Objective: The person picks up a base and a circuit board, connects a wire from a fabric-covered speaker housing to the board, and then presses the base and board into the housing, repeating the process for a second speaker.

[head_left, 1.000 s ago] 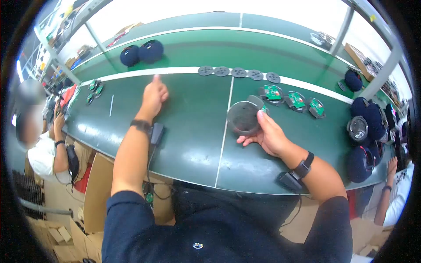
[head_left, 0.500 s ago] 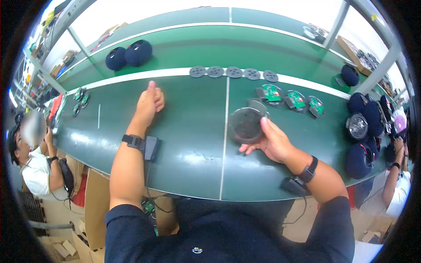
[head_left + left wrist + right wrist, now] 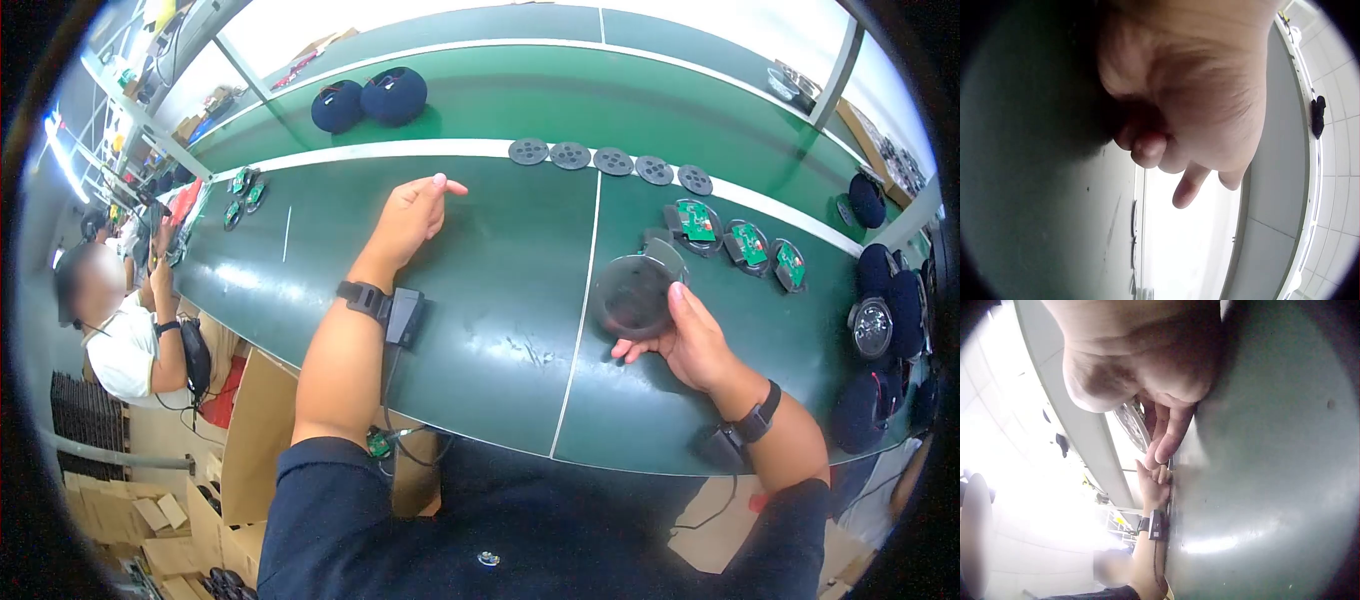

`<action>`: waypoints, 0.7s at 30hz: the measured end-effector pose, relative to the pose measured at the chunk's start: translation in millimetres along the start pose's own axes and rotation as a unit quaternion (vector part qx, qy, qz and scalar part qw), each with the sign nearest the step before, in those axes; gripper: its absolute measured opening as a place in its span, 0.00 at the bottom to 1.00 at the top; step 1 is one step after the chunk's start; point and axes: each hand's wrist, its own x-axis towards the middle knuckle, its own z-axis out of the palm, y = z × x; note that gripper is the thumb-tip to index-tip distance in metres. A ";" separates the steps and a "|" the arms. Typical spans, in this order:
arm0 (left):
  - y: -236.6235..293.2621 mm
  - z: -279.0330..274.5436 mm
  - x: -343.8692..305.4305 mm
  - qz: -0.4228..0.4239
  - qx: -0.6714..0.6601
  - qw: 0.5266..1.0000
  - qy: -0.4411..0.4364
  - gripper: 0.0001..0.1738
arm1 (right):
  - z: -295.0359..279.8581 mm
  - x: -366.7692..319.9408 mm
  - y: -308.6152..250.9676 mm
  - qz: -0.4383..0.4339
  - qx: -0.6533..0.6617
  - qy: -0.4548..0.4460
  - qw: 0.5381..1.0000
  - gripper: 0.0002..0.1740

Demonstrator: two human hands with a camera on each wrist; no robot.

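Note:
My right hand (image 3: 700,345) holds a round, dark see-through disc-shaped housing (image 3: 635,298) over the table, its thumb on the near rim and fingers beneath. A smaller grey round piece (image 3: 660,246) shows just past the housing's far edge. In the right wrist view, the palm hides most of the housing; only part of its ribbed rim (image 3: 1132,427) shows. My left hand (image 3: 408,220) is farther left above the green table (image 3: 480,330) and holds nothing. Its index finger (image 3: 1190,187) sticks out while the other fingers bend loosely toward the palm.
Several grey slotted discs (image 3: 613,161) line the white strip. Three clear housings with green circuit boards (image 3: 748,246) lie behind my right hand. Dark blue round shells (image 3: 394,97) sit at the back, more (image 3: 862,415) at right. Small boards (image 3: 244,197) lie far left, near a seated person (image 3: 125,340).
The head view has swung left, so the table's contents appear farther right. My left index finger now points out from a more closed hand with raised thumb. The right hand keeps its hold.

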 end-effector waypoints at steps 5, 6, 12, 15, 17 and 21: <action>-0.2 -0.1 0.8 -0.011 0.023 1.000 0.016 0.22 | -0.2 0.4 0.4 0.004 -0.004 -0.009 1.000 0.31; -0.4 0.2 0.5 -0.002 0.025 1.000 0.011 0.21 | 0.6 0.4 0.2 0.003 -0.001 -0.010 1.000 0.31; -3.4 1.8 0.2 0.009 0.054 0.998 0.013 0.20 | 1.2 0.6 -0.5 0.000 -0.023 -0.015 1.000 0.31; -3.8 2.8 -0.6 0.012 0.046 0.999 0.021 0.20 | 1.9 0.9 -0.7 0.002 -0.022 -0.015 1.000 0.31; -2.2 2.9 -0.3 0.014 0.041 0.999 0.030 0.20 | 1.7 1.4 -0.2 0.001 -0.023 -0.017 1.000 0.31; 0.5 0.8 -0.2 0.003 0.046 0.999 0.017 0.20 | 2.5 0.9 1.0 0.000 -0.028 -0.013 1.000 0.32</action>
